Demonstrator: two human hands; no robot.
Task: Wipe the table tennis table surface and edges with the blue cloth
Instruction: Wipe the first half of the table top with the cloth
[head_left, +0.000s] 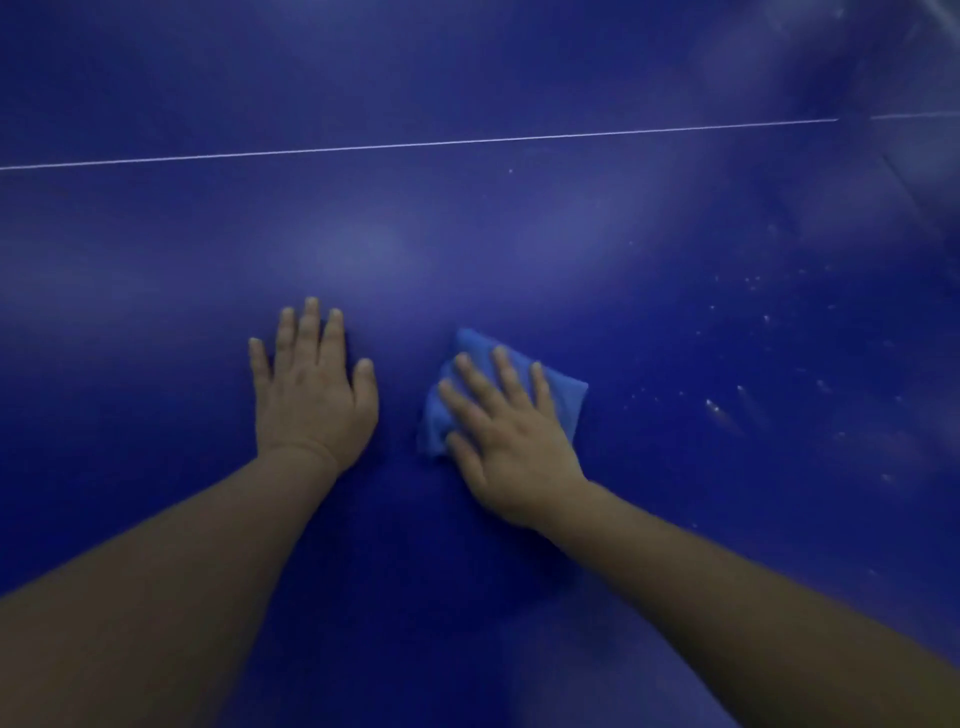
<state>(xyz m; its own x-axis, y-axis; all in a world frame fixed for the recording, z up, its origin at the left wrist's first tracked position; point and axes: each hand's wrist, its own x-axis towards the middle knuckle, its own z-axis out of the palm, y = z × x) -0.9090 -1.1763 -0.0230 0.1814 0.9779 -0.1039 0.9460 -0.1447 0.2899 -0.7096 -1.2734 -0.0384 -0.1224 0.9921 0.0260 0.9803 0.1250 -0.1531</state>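
A right hand (511, 441), fingers spread flat, presses the folded blue cloth (558, 387) on the dark-blue table tennis table (467, 234); left hand (311, 384) braces open-palmed; pale specks (727, 405) at three o'clock likely need firm, overlapping strokes.

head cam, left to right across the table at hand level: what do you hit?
left hand flat on the table → blue cloth under the right hand → white specks on the surface
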